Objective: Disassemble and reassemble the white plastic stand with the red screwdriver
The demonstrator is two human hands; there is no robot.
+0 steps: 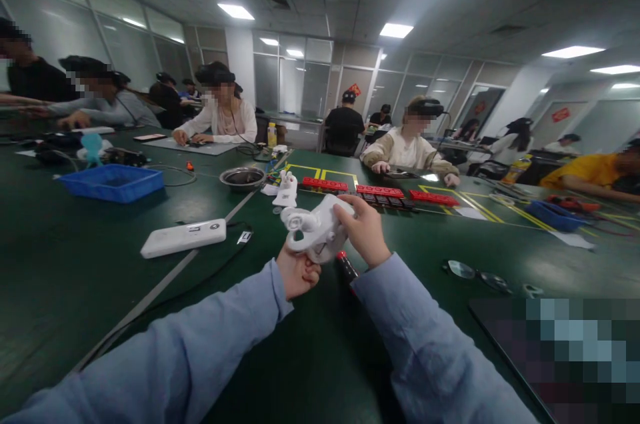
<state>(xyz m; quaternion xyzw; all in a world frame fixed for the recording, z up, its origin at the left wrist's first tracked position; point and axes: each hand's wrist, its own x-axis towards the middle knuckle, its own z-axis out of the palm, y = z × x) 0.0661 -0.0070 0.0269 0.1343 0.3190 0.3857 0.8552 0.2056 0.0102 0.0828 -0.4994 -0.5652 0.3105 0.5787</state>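
Note:
Both hands grip a glossy white plastic shell (327, 221) with rounded loops at its left end, raised over the green table; its exact kind I cannot tell. My left hand (299, 271) supports it from beneath, fingers curled in. On its upper right side, my right hand (367, 227) presses with thumb and fingers. Below the shell lies a black tool-like rod with a red tip (346, 264), partly covered by my right sleeve. Just beyond the shell stands a small white plastic figure (287, 189).
A white power bank (185, 237) with a black cable lies left, near a metal bowl (243, 177) and blue tray (113, 183). Red trays (380, 191) line the far middle. Glasses (477, 275) and a dark pixelated panel (505, 344) are right. Several people sit around.

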